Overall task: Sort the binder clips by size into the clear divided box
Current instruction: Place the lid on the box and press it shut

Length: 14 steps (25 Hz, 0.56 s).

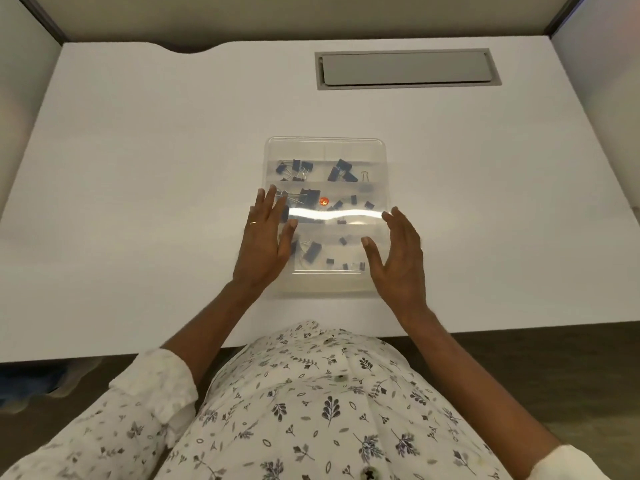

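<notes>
Head view: the box (pixel 325 216) is sitting at mid-surface (pixel 138 168), lid seemingly closed and glaring. Clips (pixel 341 169) are lying in several compartments, larger ones toward 12 o'clock. The left hand (pixel 265 242) is resting at 9 o'clock, the right hand (pixel 398 258) at 3 o'clock; fingers on both are spreading open, gripping nothing. Judgement: box light, rigid, slick; taking hold at the side edges is advisable.
</notes>
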Each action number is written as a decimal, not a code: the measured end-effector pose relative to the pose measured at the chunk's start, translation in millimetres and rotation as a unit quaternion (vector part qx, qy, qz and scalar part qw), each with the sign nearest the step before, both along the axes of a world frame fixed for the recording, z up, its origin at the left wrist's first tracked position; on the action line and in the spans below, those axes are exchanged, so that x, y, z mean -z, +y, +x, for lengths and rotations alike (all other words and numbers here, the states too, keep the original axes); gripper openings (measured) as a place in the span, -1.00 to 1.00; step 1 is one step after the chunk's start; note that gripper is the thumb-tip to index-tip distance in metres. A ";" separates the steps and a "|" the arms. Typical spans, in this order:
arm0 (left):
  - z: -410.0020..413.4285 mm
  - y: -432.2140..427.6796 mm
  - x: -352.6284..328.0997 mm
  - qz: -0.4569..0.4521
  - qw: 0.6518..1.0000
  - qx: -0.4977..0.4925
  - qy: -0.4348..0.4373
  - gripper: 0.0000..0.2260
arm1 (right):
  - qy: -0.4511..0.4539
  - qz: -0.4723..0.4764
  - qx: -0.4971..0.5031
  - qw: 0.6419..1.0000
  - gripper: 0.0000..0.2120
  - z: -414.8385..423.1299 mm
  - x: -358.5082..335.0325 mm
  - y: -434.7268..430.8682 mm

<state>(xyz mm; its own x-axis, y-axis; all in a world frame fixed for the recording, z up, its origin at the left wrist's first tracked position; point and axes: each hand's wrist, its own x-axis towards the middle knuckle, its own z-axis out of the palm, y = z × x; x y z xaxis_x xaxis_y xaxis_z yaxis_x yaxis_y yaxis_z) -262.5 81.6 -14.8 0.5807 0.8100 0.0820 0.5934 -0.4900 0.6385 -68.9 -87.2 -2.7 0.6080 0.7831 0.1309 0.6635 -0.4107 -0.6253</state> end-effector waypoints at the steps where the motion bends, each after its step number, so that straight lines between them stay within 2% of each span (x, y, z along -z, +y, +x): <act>1: 7.6 5.9 -2.9 0.003 1.000 0.005 0.011 -0.46 | -0.029 -0.019 -0.015 0.999 -0.42 0.8 0.4 10.2; 6: 44.5 35.7 -6.1 0.053 0.993 0.032 0.101 -0.43 | -0.159 -0.111 -0.062 0.979 -0.26 13.8 9.8 63.4; 14: 91.7 87.1 -6.0 0.104 0.973 0.049 0.202 -0.32 | -0.214 -0.170 -0.075 0.959 -0.12 57.8 17.2 142.7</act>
<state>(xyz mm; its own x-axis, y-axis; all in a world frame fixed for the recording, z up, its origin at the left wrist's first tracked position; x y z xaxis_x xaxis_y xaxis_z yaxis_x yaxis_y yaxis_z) -170.8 168.7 -8.8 0.6728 0.7397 -0.0139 0.7197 -0.6501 0.2436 -11.1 55.5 -19.8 0.4326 0.8992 0.0656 0.8973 -0.4222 -0.1291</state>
